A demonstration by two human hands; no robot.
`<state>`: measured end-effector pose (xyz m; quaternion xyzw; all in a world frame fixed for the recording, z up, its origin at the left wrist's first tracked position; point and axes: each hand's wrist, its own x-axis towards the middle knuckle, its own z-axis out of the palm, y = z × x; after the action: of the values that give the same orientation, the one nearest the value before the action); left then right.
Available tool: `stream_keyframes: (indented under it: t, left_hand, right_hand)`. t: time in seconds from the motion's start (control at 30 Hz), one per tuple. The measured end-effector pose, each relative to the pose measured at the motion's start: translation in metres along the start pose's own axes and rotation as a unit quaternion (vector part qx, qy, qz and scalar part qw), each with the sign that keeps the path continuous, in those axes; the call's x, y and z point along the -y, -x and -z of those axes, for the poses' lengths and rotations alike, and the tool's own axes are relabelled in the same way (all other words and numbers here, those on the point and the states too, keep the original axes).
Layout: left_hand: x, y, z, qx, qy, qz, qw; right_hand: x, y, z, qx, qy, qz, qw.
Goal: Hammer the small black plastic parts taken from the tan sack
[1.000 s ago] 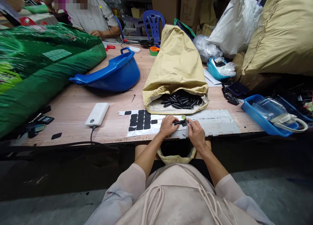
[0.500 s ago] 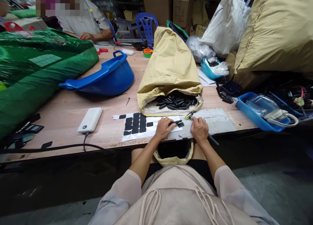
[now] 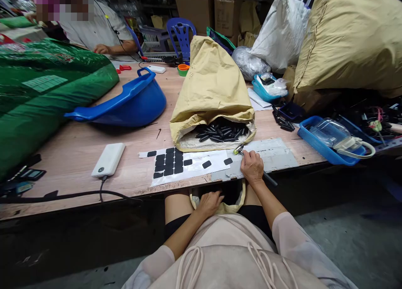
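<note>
My right hand (image 3: pixel 252 166) rests on the table's front edge, closed round a thin tool (image 3: pixel 269 179) with a dark handle. The tool's green-tipped end (image 3: pixel 236 150) points at the mouth of the tan paper sack (image 3: pixel 211 88), which holds several small black tubes (image 3: pixel 220 133). My left hand (image 3: pixel 209 203) is below the table edge, fingers spread over the mouth of a small tan bag (image 3: pixel 234 204) in my lap, and nothing shows in it. On the table in front of me lies a white backing sheet (image 3: pixel 201 169) with several black pads (image 3: pixel 169 163).
A white power bank (image 3: pixel 108 160) with a cable lies at the left. Behind it are a tipped blue basin (image 3: pixel 132 102) and a big green sack (image 3: pixel 40 92). A blue tray (image 3: pixel 326 146) with a clear jug stands at the right. Another person sits at the far left.
My left hand has left the table with the black tube and dropped to the bag in my lap. The right hand stays on the sheet with the tool.
</note>
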<state>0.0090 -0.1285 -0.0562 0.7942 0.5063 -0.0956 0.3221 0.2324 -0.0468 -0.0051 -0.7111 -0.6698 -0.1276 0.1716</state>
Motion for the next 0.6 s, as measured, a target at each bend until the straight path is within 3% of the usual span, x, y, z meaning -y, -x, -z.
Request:
stream_keyframes:
  t: [0.07, 0.13, 0.23, 0.3, 0.4, 0.5, 0.57, 0.6]
  left_hand:
    - [0.008, -0.001, -0.003, 0.078, -0.037, 0.052, 0.995]
    - [0.011, 0.003, 0.000, 0.116, -0.047, 0.042, 0.991]
    - [0.003, 0.011, 0.019, 0.116, -0.019, -0.030, 0.993]
    - [-0.004, 0.011, 0.046, 0.075, 0.047, -0.114, 0.990]
    - [-0.004, -0.006, 0.101, -0.076, 0.172, -0.187, 0.964]
    - [0.014, -0.043, 0.154, -0.341, 0.165, -0.066, 0.923]
    - [0.030, -0.071, 0.178, -0.453, 0.135, 0.042, 0.880]
    - [0.037, -0.083, 0.185, -0.475, 0.120, 0.079, 0.868]
  right_hand:
    - [0.000, 0.000, 0.000, -0.003, 0.000, 0.002, 1.000]
    - [0.000, 0.000, -0.001, -0.006, 0.001, 0.003, 1.000]
    - [0.000, 0.001, -0.001, -0.006, 0.005, 0.002, 1.000]
    - [0.000, 0.001, 0.000, -0.004, 0.005, 0.002, 1.000]
    - [0.000, 0.001, 0.001, -0.001, 0.007, 0.002, 1.000]
    - [0.000, 0.000, 0.001, 0.004, 0.007, 0.003, 1.000]
    - [0.000, 0.000, 0.000, 0.003, 0.008, 0.002, 1.000]
    - [0.000, 0.000, 0.000, 0.001, 0.009, 0.002, 1.000]
